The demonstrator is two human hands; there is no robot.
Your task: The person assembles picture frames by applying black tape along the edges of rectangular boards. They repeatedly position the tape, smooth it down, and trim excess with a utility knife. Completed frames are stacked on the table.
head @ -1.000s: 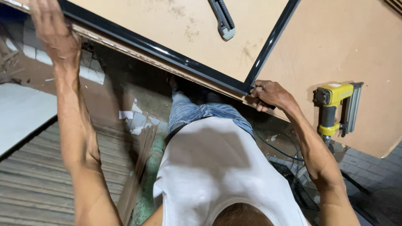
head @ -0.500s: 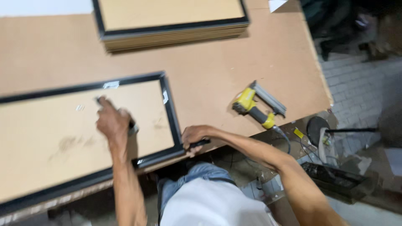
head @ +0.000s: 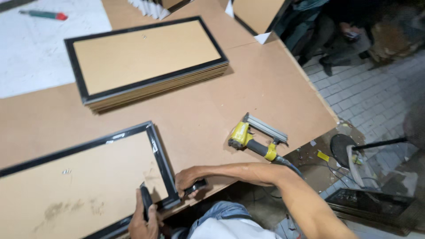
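Black-framed board [head: 75, 186] lies flat at the bench's [head: 265, 88] near left edge. At its near right corner, the left hand [head: 144, 221] is closed around a dark tool [head: 145, 201] resting on the backing. Just right, the right hand [head: 188, 179] pinches the frame's corner, fingers curled. Farther back sits a stack of frames [head: 150, 66]; toward the right edge lies a yellow nail gun [head: 256, 141].
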